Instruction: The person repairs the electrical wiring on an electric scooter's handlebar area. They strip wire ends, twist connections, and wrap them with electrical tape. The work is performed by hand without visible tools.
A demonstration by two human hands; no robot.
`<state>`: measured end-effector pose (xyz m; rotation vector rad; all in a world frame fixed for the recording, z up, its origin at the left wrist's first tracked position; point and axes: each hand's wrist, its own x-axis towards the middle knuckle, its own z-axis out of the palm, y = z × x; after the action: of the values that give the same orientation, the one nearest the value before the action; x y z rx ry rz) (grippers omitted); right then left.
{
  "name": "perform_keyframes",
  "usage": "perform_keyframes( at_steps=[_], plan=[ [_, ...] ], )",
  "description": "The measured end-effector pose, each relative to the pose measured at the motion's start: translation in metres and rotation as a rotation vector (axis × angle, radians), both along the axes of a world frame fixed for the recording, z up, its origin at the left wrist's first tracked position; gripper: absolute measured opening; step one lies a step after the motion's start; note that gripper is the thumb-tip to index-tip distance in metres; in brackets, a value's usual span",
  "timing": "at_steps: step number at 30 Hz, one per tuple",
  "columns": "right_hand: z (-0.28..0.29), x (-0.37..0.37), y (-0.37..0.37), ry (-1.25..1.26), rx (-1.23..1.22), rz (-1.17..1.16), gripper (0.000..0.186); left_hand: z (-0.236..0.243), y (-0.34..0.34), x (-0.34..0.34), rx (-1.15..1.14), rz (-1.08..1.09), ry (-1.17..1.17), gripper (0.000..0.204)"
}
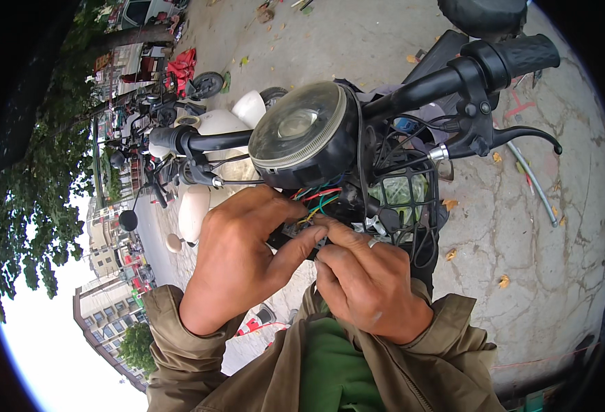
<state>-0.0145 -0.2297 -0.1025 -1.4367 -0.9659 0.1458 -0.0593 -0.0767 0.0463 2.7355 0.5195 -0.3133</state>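
Just below a round headlight (299, 127) on a two-wheeler's handlebar, my two hands meet at a small dark part. My left hand (234, 254) is closed, thumb and fingers pinching around it. My right hand (371, 285), with a ring on one finger, is closed at the other side, fingertips pressed together. Red, green, blue and yellow wires (325, 196) run out from under the headlight toward my fingertips. The small dark part (300, 232) shows between the hands, but my fingers cover most of it, so its kind is unclear.
A black grip (529, 55) and brake lever (526, 134) extend right. Beside the headlight, a black basket (412, 199) holds a green-tinted plastic bag. A metal tube (532, 182) and fallen leaves lie on cracked concrete. Other two-wheelers (162, 113) stand at left.
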Motion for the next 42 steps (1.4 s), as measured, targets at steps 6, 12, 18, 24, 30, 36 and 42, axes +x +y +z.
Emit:
perform_keyframes(
  at_steps=[6,12,18,24,30,36,42],
  plan=[
    [0.007,0.006,-0.003,0.035,-0.027,0.038,0.018,0.002,-0.002,0.004,0.028,0.022,0.065,0.016],
    [0.006,0.005,-0.001,0.025,-0.015,0.027,0.017,0.002,0.001,0.003,0.007,-0.019,0.027,0.015],
    [0.004,0.001,0.002,0.073,0.018,0.025,0.02,0.0,0.006,0.0,-0.052,-0.029,-0.007,0.014],
    [0.016,0.0,0.0,0.749,0.153,0.078,0.014,-0.005,0.01,-0.007,-0.197,0.096,-0.064,0.011],
    [0.012,-0.014,0.005,1.032,0.164,0.037,0.008,-0.005,0.009,-0.007,-0.234,0.152,-0.037,0.01],
    [0.028,-0.019,0.008,1.091,0.059,-0.047,0.017,-0.009,0.02,-0.016,-0.257,0.105,-0.02,0.013],
    [0.032,-0.022,0.015,1.176,0.006,-0.065,0.018,-0.013,0.03,-0.021,-0.264,0.03,-0.044,0.018]
  ],
)
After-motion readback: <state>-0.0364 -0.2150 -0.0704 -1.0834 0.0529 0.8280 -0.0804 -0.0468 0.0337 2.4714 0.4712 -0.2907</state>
